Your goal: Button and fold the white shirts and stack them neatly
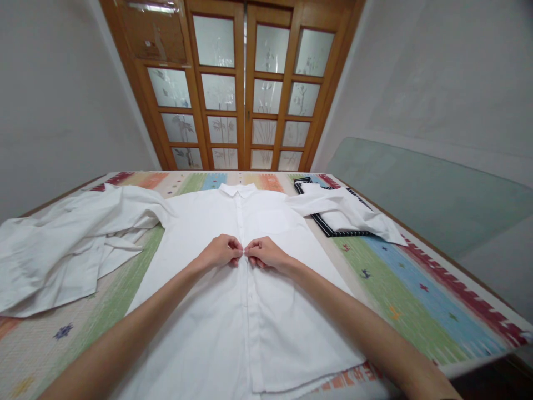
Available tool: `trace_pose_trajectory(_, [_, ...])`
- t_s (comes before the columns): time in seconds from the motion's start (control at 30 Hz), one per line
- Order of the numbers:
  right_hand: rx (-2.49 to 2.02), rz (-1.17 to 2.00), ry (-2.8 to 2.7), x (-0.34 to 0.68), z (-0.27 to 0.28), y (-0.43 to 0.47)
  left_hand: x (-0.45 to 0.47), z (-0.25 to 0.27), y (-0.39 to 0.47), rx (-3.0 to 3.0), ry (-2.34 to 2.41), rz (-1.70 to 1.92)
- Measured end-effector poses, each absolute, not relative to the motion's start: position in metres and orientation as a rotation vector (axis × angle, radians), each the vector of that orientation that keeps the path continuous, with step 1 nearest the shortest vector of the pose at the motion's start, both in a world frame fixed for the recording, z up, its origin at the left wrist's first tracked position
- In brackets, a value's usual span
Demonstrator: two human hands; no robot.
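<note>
A white button-up shirt [208,222] lies spread front side up, its collar at the far end and its hem toward me. My left hand [224,250] and my right hand [266,253] meet at the middle of the front placket, fingertips nearly touching. Each hand is closed in a pinch on the shirt's front edges. The button and buttonhole between the fingers are too small and covered to make out. Below my hands the two front edges run down to the hem, the right panel slightly rumpled.
A crumpled white garment [62,250] lies at the left, touching the shirt's sleeve. Under the right sleeve is a black-and-white striped item [333,230]. A colourful patterned cloth [400,289] covers the table. Beyond stand wooden glass-paned doors [245,111]; a greenish panel [433,189] leans at the right wall.
</note>
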State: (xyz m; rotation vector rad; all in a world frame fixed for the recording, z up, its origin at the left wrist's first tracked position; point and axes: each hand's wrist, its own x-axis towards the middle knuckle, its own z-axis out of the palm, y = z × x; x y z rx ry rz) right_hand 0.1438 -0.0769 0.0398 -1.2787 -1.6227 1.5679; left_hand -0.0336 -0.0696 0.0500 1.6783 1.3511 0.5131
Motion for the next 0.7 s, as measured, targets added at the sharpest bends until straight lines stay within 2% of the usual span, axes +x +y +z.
trace_pose_trajectory(0.7, [-1.298, 1.608, -1.527, 0.1437, 0.0340, -0.0739, -0.0346, 0.0441, -0.0645, 1.532, 1.246, 0.571])
